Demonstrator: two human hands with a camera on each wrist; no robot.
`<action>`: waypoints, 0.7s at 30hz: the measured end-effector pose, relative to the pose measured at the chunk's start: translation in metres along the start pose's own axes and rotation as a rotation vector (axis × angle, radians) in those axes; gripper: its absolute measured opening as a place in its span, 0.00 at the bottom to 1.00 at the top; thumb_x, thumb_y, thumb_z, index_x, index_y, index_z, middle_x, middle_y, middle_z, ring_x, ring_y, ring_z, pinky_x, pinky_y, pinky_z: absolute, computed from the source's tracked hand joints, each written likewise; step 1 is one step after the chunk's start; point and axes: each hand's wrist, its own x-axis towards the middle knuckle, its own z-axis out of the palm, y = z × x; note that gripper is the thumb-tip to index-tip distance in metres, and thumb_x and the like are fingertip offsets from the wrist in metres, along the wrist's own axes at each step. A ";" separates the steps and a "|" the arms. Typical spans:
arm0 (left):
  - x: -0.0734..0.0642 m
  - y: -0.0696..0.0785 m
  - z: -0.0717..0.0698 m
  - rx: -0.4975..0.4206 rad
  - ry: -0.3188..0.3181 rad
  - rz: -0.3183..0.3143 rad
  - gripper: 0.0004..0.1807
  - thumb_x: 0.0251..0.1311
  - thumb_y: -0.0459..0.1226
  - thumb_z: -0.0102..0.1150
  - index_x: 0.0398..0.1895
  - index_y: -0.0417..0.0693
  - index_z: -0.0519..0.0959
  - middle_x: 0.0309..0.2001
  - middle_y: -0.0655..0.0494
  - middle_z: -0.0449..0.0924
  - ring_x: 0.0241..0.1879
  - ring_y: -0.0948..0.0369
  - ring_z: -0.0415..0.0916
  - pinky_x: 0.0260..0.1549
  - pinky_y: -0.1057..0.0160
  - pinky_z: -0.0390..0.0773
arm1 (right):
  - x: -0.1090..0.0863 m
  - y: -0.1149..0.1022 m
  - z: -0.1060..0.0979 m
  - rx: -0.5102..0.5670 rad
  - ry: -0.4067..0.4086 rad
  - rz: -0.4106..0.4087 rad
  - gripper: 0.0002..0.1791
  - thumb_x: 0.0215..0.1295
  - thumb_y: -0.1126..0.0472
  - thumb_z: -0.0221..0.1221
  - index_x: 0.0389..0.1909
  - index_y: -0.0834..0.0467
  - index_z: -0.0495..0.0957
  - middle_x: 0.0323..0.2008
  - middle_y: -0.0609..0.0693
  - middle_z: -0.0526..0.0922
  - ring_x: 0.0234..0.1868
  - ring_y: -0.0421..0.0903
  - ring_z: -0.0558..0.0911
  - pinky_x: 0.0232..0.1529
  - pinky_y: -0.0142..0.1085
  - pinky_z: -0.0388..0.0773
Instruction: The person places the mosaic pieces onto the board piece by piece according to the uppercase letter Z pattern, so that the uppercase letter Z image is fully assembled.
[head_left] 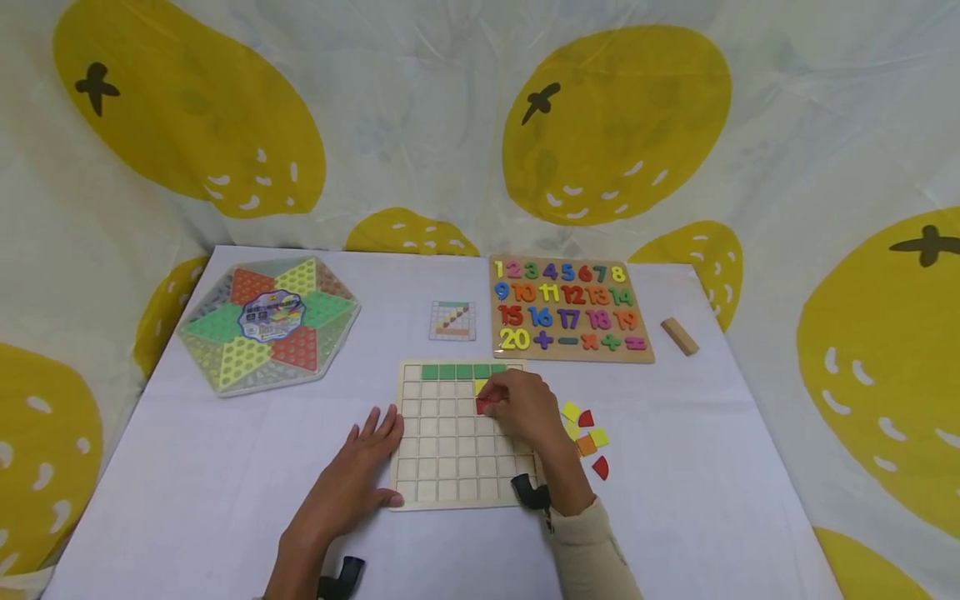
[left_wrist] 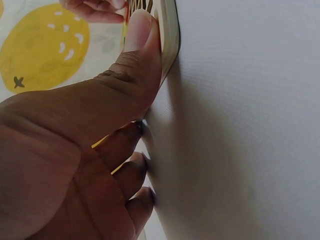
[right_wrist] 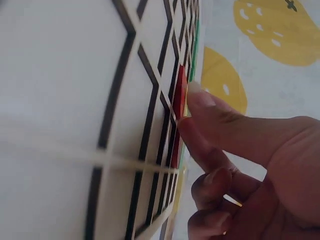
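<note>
A wooden grid board lies flat on the table, with a row of green square tiles along its far side. My left hand steadies the board's left side, fingers spread and thumb on its near-left corner. Over the board's right part, my right hand pinches a red tile between thumb and forefinger. The tile tilts at the grid's surface. Another bit of red shows just beside it. Part of a yellow tile peeks out by the fingers, which hide the cells below.
Loose red, yellow and orange tiles lie right of the board. Behind it are a small pattern card and a number puzzle. A wooden block lies far right; a hexagonal star-patterned game box sits at left.
</note>
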 end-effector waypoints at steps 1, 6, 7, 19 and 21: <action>0.000 0.000 0.000 0.001 -0.001 0.001 0.64 0.41 0.39 0.85 0.84 0.42 0.58 0.86 0.47 0.50 0.87 0.46 0.42 0.84 0.38 0.50 | -0.002 0.003 -0.001 0.023 0.011 0.009 0.07 0.62 0.60 0.76 0.38 0.46 0.91 0.32 0.41 0.83 0.40 0.44 0.79 0.40 0.38 0.76; 0.001 0.000 0.000 0.012 0.000 0.007 0.64 0.41 0.39 0.86 0.84 0.41 0.58 0.85 0.46 0.50 0.86 0.45 0.42 0.83 0.37 0.51 | -0.013 0.020 -0.017 0.106 0.080 0.079 0.12 0.62 0.61 0.76 0.45 0.46 0.90 0.34 0.43 0.85 0.37 0.47 0.77 0.38 0.38 0.72; 0.001 0.000 -0.001 0.012 0.000 0.007 0.64 0.41 0.39 0.86 0.84 0.41 0.58 0.85 0.46 0.50 0.86 0.45 0.42 0.83 0.37 0.51 | -0.015 0.025 -0.021 0.113 0.094 0.096 0.13 0.62 0.61 0.76 0.46 0.47 0.90 0.35 0.44 0.85 0.36 0.47 0.76 0.37 0.38 0.71; 0.000 0.001 -0.002 -0.001 -0.003 0.011 0.64 0.41 0.38 0.86 0.84 0.41 0.58 0.85 0.46 0.50 0.86 0.44 0.42 0.83 0.36 0.51 | -0.037 0.080 -0.064 0.065 0.115 0.308 0.21 0.65 0.62 0.73 0.59 0.51 0.85 0.53 0.55 0.85 0.44 0.52 0.76 0.40 0.38 0.76; 0.000 0.002 -0.002 -0.004 -0.005 0.008 0.64 0.41 0.38 0.85 0.84 0.41 0.58 0.85 0.46 0.50 0.86 0.44 0.42 0.83 0.36 0.51 | -0.039 0.086 -0.065 0.042 0.106 0.333 0.22 0.65 0.62 0.74 0.60 0.52 0.84 0.54 0.56 0.84 0.45 0.52 0.76 0.42 0.40 0.78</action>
